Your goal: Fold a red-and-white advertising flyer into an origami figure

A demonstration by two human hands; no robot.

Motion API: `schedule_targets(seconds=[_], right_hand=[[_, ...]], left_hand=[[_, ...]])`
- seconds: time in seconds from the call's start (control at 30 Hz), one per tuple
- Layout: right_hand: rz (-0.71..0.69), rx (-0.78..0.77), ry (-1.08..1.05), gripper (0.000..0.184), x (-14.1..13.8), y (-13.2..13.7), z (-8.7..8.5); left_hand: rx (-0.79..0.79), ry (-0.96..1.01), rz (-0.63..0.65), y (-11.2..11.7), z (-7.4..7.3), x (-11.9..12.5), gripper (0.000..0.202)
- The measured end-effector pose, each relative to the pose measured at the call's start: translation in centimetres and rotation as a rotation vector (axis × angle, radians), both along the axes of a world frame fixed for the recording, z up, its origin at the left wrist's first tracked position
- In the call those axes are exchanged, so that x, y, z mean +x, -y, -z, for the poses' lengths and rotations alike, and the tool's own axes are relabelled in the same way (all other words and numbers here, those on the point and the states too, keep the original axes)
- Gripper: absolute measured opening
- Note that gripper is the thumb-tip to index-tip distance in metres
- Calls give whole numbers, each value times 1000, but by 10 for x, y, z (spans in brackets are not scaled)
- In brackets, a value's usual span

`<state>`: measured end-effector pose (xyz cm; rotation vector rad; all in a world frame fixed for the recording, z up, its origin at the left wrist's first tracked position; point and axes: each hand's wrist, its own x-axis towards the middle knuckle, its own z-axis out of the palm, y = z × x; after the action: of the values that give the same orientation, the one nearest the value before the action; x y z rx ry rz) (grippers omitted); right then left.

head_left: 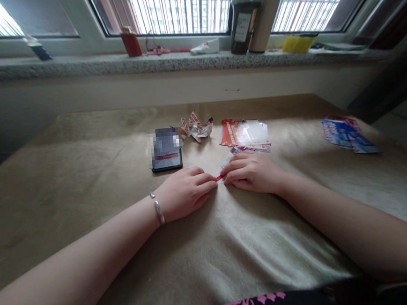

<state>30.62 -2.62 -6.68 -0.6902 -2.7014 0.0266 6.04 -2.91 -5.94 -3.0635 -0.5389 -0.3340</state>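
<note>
Between my two hands lies a folded piece of printed paper [227, 159], white with a red edge, low on the tabletop. My left hand [188, 191], a silver bangle at its wrist, has its fingers pressed together on the paper's near red end. The fingers of my right hand [252, 172] are closed over the other part, hiding most of it. A coloured printed end shows just beyond the right knuckles, close to a stack of orange and white leaflets [244, 133]. How the paper is folded underneath cannot be made out.
A phone [166, 150] lies beyond my left hand, with crumpled printed paper [197, 127] beside it. Blue leaflets [350, 135] sit far right on the brown table covering [86, 180]. Along the stone windowsill [87, 65] stand a red container [131, 43], a dark jar [244, 24] and a yellow item [298, 44].
</note>
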Motion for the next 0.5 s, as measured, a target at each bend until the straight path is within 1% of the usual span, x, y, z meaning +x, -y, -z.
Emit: schedule_targets(seconds=[0.17, 0.3, 0.4, 0.5], right_hand=[[-31, -40, -10, 19, 9, -3, -1], [-45, -116, -91, 19, 13, -5, 3], [-37, -161, -155, 17, 11, -3, 7], [-30, -176, -182, 17, 3, 0, 8]], left_hand=[[5, -8, 6, 0, 1, -1, 27], [-9, 18, 22, -2, 3, -2, 26], [-10, 43, 24, -4, 5, -4, 24], [24, 68, -4, -4, 5, -4, 23]])
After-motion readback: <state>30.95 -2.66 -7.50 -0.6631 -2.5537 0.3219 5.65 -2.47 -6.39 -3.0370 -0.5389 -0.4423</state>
